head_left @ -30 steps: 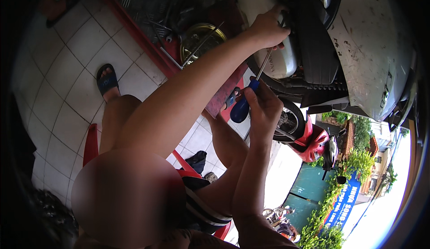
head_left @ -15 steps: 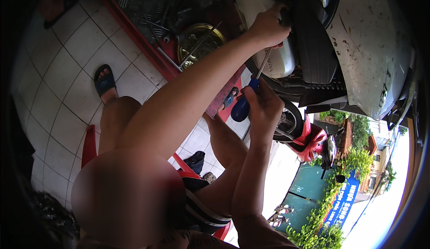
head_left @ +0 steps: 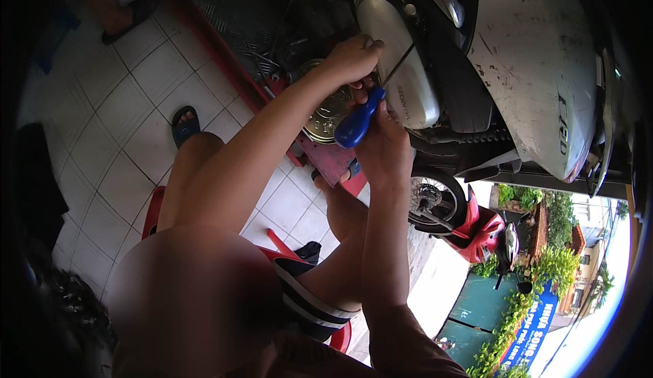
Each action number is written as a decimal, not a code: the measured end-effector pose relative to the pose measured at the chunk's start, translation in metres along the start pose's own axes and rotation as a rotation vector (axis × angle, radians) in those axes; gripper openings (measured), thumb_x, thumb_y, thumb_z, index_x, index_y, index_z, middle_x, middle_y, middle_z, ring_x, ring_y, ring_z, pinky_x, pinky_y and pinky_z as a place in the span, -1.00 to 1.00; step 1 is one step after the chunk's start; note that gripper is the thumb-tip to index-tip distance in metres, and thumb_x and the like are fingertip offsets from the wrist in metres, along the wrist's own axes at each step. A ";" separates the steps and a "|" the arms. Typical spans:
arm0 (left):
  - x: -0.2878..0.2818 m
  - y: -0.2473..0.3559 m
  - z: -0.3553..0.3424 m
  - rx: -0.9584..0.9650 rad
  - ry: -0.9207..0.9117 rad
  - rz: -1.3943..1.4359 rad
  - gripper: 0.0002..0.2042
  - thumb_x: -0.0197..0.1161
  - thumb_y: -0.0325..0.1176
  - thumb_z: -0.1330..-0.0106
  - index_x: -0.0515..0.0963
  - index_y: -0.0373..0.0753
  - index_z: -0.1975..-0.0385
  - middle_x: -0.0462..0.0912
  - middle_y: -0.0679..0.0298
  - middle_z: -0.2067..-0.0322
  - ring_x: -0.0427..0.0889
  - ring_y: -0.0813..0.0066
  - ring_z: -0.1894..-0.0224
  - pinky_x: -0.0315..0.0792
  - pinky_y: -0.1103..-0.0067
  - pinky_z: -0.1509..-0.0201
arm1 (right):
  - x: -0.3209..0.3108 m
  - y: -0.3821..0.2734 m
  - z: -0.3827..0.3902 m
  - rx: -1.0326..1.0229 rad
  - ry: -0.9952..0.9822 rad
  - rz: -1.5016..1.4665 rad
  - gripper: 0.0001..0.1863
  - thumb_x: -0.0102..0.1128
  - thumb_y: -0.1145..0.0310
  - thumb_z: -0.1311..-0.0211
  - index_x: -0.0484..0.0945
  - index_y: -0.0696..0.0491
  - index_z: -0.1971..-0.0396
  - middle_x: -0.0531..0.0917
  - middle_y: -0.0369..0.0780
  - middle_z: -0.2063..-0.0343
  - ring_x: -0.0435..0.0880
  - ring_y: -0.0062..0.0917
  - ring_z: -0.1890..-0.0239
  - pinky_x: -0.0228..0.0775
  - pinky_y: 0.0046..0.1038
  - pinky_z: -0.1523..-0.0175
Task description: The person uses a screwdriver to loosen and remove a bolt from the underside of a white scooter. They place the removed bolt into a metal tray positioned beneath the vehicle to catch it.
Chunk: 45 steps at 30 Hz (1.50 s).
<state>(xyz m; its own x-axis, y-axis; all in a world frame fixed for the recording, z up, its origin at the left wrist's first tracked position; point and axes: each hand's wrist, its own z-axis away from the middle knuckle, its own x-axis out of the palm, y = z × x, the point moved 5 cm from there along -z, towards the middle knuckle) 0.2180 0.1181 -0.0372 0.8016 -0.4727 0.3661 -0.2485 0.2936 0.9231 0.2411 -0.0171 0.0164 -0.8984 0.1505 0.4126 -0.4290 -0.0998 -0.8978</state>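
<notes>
My right hand is closed on a screwdriver with a bulbous blue handle. Its thin metal shaft points up and right, across the silver engine side cover of a motorbike. Just above the handle is my left hand, fingers curled in a pinch beside the cover's left edge. What those fingers hold, if anything, is hidden. Below the left wrist, partly covered by the forearm, lies a round gold-coloured metal tray.
The motorbike's scratched silver body panel fills the upper right. A red-edged metal platform with several tools runs along the left. Beyond stands a red motorbike. Another person's sandalled foot is on the tiles, upper left.
Both hands have come away from the upper cover, the left down and left, the right up and slightly left. The screwdriver's shaft now shows over the cover, clear of my left hand.
</notes>
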 end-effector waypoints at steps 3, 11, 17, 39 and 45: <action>-0.039 0.011 0.041 -0.142 -0.007 -0.223 -0.46 -0.15 0.14 -0.38 0.49 -0.31 0.20 0.58 0.22 0.51 0.56 0.50 0.61 0.43 0.58 0.61 | 0.013 -0.006 -0.019 0.067 -0.112 0.031 -0.70 -0.04 0.32 -0.38 0.34 0.08 -0.05 0.48 -0.23 0.11 0.46 -0.46 0.02 0.25 -0.36 -0.18; -0.049 0.037 0.153 -0.309 -0.029 -0.039 -0.42 -0.13 0.22 -0.32 0.48 -0.23 0.58 0.46 0.33 0.75 0.41 0.60 0.74 0.17 0.64 0.69 | 0.015 0.009 -0.036 0.012 -0.135 -0.113 -0.73 -0.03 0.31 -0.38 0.37 0.05 -0.01 0.54 -0.23 0.10 0.49 -0.46 0.02 0.30 -0.33 -0.14; -0.042 0.060 0.167 0.278 0.340 -0.412 -0.69 0.35 -0.20 -0.12 0.47 -0.34 0.50 0.50 0.13 0.68 0.56 0.33 0.63 0.40 0.48 0.52 | 0.018 0.002 -0.027 -0.042 -0.079 -0.085 -0.69 -0.03 0.29 -0.38 0.41 0.13 -0.01 0.60 -0.19 0.15 0.57 -0.46 0.12 0.38 -0.40 -0.06; -0.034 0.071 0.175 0.536 0.365 -0.471 -0.78 0.29 -0.32 -0.20 0.54 -0.38 0.36 0.51 0.19 0.64 0.46 0.45 0.71 0.32 0.58 0.60 | 0.023 -0.004 -0.028 -0.025 -0.074 -0.128 -0.72 0.10 0.27 -0.31 0.47 0.11 0.09 0.58 -0.24 0.21 0.51 -0.48 0.05 0.31 -0.35 -0.10; -0.035 0.078 0.179 0.859 0.453 -0.563 -0.71 0.38 -0.48 -0.04 0.55 -0.36 0.22 0.55 0.24 0.46 0.44 0.57 0.66 0.30 0.67 0.62 | 0.011 -0.003 -0.034 -0.033 -0.082 -0.128 -0.73 0.10 0.26 -0.31 0.48 0.12 0.12 0.59 -0.24 0.22 0.51 -0.48 0.07 0.31 -0.35 -0.11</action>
<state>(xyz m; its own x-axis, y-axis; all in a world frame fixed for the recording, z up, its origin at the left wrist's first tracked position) 0.0731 0.0087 0.0434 0.9982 0.0401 -0.0444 0.0597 -0.6199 0.7824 0.2351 0.0183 0.0182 -0.8416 0.0794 0.5343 -0.5388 -0.0528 -0.8408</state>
